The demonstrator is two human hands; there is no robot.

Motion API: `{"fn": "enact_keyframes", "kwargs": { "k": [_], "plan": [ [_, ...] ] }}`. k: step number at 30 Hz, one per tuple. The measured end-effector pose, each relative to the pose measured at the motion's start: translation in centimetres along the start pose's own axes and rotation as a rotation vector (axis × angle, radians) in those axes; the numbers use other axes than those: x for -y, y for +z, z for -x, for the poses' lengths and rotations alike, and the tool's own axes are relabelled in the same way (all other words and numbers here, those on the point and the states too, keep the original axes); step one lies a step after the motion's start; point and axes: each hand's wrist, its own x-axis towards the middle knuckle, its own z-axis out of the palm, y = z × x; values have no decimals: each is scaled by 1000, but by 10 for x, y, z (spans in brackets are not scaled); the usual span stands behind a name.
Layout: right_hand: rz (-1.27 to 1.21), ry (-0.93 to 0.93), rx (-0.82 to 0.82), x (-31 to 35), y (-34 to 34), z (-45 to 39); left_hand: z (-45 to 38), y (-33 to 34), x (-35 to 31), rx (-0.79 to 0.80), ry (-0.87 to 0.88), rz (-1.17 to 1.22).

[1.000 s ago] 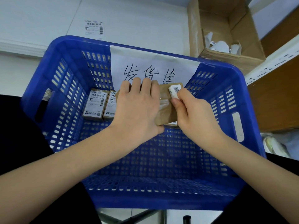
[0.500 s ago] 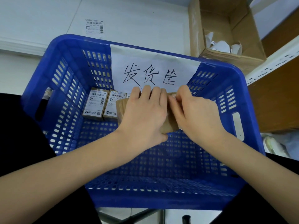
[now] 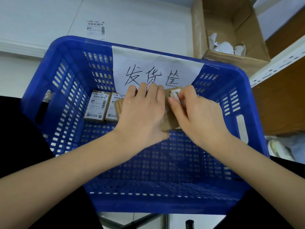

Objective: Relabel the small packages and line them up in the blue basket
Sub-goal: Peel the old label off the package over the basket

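A blue slotted basket (image 3: 54,90) lies in front of me, with a white handwritten paper sign (image 3: 156,70) on its far wall. Two small brown packages (image 3: 97,106) with white barcode labels lie side by side at the basket's far left. Over the basket my left hand (image 3: 142,113) grips a brown taped package (image 3: 170,119) from above. My right hand (image 3: 196,113) pinches a small white label (image 3: 175,94) at that package's top right corner. Most of the held package is hidden under both hands.
An open cardboard box (image 3: 231,37) holding crumpled white paper backings stands at the back right. A loose barcode label (image 3: 95,28) lies on the white surface behind the basket. A wooden shelf with a white perforated rail (image 3: 277,63) runs along the right.
My right hand, which covered the package's corner half a second ago, has drawn back, and the small white label shows again between its fingertips. The left hand shifted slightly left.
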Motion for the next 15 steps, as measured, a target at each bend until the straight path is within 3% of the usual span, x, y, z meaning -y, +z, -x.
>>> {"fn": "enact_keyframes", "kwargs": {
  "k": [5, 9, 15],
  "plan": [
    [3, -41, -76, 0, 7, 4, -1, 0, 1, 10, -11, -9],
    [-323, 12, -11, -3, 0, 3, -2, -4, 3, -17, 1, 22],
    [-664, 87, -69, -5, -7, 3, -2, -10, 13, -90, 41, 86]
  ]
}}
